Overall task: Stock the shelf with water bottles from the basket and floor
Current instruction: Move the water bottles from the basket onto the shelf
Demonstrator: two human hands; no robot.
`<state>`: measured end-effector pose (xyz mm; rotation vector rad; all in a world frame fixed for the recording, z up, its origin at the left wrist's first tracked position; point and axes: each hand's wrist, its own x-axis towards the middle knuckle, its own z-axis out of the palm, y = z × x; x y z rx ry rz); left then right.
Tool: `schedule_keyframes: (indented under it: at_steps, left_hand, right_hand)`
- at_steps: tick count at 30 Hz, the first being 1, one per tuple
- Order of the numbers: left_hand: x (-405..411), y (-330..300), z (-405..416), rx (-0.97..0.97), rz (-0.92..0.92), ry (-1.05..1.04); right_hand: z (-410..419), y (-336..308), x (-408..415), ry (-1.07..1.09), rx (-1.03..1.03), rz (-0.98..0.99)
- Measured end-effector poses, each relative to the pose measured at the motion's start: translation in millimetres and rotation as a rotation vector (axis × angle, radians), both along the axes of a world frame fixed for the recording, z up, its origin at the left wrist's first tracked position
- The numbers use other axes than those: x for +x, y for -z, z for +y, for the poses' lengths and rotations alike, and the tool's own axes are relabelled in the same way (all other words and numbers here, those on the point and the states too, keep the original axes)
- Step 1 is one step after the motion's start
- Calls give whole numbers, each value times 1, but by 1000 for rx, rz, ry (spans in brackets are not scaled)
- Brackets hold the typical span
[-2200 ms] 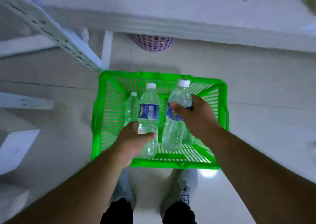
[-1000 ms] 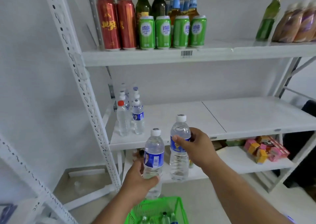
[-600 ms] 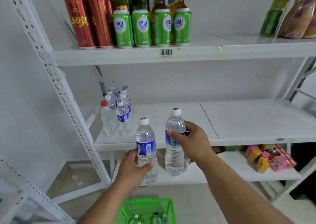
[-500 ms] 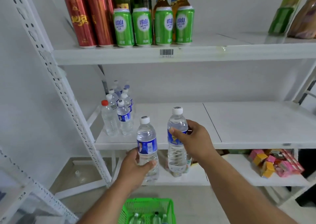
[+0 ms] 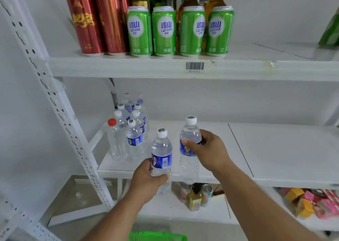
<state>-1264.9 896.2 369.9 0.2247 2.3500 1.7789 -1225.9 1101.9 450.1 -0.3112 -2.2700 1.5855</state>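
Observation:
My left hand [image 5: 146, 180] grips the lower half of a clear water bottle [image 5: 161, 154] with a white cap and blue label, held upright in front of the middle shelf [image 5: 286, 158]. My right hand [image 5: 209, 151] holds a taller water bottle [image 5: 189, 165] by its upper body, upright, just over the shelf's front edge. Several water bottles [image 5: 132, 130] stand grouped at the shelf's left end, one with a red cap. The green basket [image 5: 157, 236] shows only its rim at the bottom edge.
Red and green cans [image 5: 165, 31] and glass bottles fill the top shelf. The white perforated upright [image 5: 55, 103] slants down the left. Small cans [image 5: 196, 194] and coloured boxes [image 5: 315, 204] sit on the lower shelf. The middle shelf's right part is bare.
Both hands lifted the two bottles out of the basket and raised them to the middle shelf. The view has moved closer to the shelf.

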Motion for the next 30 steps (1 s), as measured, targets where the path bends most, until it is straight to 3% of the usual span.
schedule_keyframes:
  at_steps: [30]
  left_hand:
    - [-197,28,90,-120,8,-121]
  right_hand:
    - [79,47,-205,-54,-92,-116]
